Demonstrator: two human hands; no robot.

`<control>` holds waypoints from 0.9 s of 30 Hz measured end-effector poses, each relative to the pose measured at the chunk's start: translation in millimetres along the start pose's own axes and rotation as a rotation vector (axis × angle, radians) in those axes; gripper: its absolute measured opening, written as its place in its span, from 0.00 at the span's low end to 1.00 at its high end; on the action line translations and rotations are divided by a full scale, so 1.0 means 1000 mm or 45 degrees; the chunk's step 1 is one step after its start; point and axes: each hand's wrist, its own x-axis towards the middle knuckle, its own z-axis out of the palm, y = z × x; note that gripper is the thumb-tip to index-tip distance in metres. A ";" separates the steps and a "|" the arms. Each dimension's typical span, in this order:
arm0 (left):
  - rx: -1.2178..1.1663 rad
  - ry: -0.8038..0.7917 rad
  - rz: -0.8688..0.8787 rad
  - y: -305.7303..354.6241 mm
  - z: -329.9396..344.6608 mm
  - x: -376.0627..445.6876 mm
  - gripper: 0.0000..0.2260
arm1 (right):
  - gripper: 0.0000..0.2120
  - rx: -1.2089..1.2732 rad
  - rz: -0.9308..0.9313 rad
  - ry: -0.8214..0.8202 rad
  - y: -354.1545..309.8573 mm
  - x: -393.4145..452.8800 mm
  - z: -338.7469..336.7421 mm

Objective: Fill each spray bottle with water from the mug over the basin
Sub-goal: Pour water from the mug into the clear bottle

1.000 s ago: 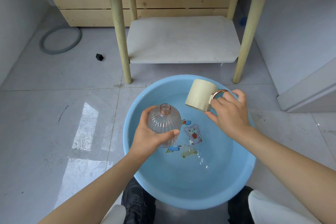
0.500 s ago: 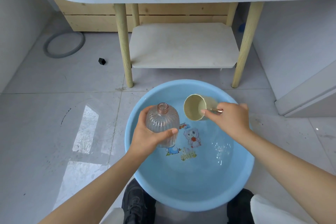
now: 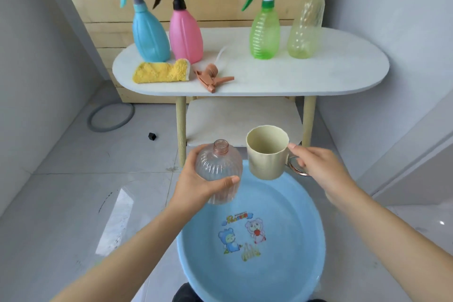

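Left hand (image 3: pixel 196 184) wraps the clear ribbed uncapped bottle (image 3: pixel 218 169) upright over the blue plastic basin (image 3: pixel 306 208); right hand (image 3: pixel 316 169) pinches the cream mug (image 3: pixel 267 154) handle beside it, likely poised for pouring so spills drop in

Bright, even daylight; floor (image 3: pixel 117 216) glare; edges perhaps warped.

Ribbed clear-plastic bottle (image 3: pixel 218 174), matt cream mug (image 3: pixel 267 154) — glossy blue plastic basin (image 3: pixel 306 216).
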 end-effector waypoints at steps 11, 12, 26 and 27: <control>-0.042 0.069 0.172 0.104 0.003 0.037 0.35 | 0.19 0.236 -0.174 0.199 -0.089 0.035 -0.046; -0.047 0.083 0.184 0.109 0.005 0.042 0.35 | 0.19 0.248 -0.171 0.228 -0.094 0.041 -0.045; -0.020 0.136 0.166 0.138 0.076 0.141 0.32 | 0.21 -0.106 -0.042 0.370 -0.093 0.134 -0.041; -0.012 0.140 0.167 0.139 0.081 0.147 0.31 | 0.20 -0.166 -0.045 0.377 -0.091 0.138 -0.041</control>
